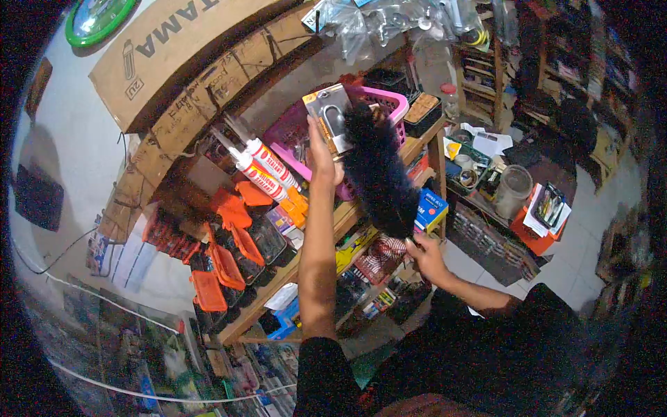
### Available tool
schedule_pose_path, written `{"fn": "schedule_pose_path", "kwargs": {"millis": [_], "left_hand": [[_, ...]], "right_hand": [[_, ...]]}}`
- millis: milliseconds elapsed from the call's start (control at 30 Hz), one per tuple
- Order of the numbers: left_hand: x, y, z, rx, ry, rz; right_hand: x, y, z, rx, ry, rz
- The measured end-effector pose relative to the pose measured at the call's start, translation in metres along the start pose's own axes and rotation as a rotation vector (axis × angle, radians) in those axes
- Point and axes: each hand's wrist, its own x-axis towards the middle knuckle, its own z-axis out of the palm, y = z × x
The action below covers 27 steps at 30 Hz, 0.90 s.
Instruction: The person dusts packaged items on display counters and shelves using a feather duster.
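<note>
My left hand point(322, 154) is raised over the shelf, its fingers closed on a blister pack point(328, 115) with a dark metal item inside. A fluffy black duster point(379, 167) slants down from beside the pack. At its lower end my right hand point(426, 256) is closed around the handle, which is mostly hidden by the fingers. Behind the pack and duster lies a pink plastic basket point(292, 142), partly covered by them.
White and orange sealant tubes point(264, 174) lie left of the basket. Open-lidded orange boxes point(224, 267) line the shelf's lower left. A large cardboard box point(167, 62) is above. Plastic bags point(382, 28) hang at the top, and a cluttered desk point(479, 198) stands right.
</note>
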Motion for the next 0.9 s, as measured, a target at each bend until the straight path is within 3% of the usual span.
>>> {"fn": "schedule_pose_path", "kwargs": {"millis": [133, 200, 233, 267, 400, 433, 500, 600, 667, 733, 900], "left_hand": [[-0.002, 0.001, 0.013, -0.050, 0.102, 0.084], [0.004, -0.002, -0.003, -0.044, 0.030, -0.001], [0.002, 0.000, -0.003, -0.051, 0.006, -0.058], [0.001, 0.001, -0.002, -0.059, -0.019, -0.113], [0.009, -0.013, -0.011, -0.037, 0.079, -0.088], [0.011, -0.014, -0.024, -0.002, -0.068, -0.135], [0.004, -0.014, -0.027, -0.056, -0.117, -0.145], [0.005, -0.016, -0.027, -0.078, -0.045, -0.099], [0.006, -0.016, -0.024, -0.092, -0.032, -0.094], [0.007, -0.013, -0.022, -0.092, -0.032, -0.097], [0.013, -0.014, -0.021, -0.071, 0.017, -0.074]], "right_hand": [[-0.002, 0.031, -0.003, 0.021, 0.038, 0.070], [0.038, -0.010, -0.023, -0.093, 0.002, 0.041], [0.056, -0.040, -0.033, 0.034, -0.106, 0.151], [0.074, -0.048, -0.039, -0.003, -0.104, -0.069], [0.087, -0.044, -0.033, -0.124, -0.103, -0.173], [0.084, -0.043, -0.031, -0.130, -0.106, -0.183], [0.080, -0.046, -0.029, -0.084, -0.108, -0.174], [0.081, -0.042, -0.028, -0.052, -0.145, -0.080], [0.074, -0.045, -0.025, -0.137, -0.189, -0.086], [0.074, -0.023, -0.015, -0.078, -0.095, -0.170], [0.077, -0.040, -0.015, -0.050, -0.112, -0.132]]}}
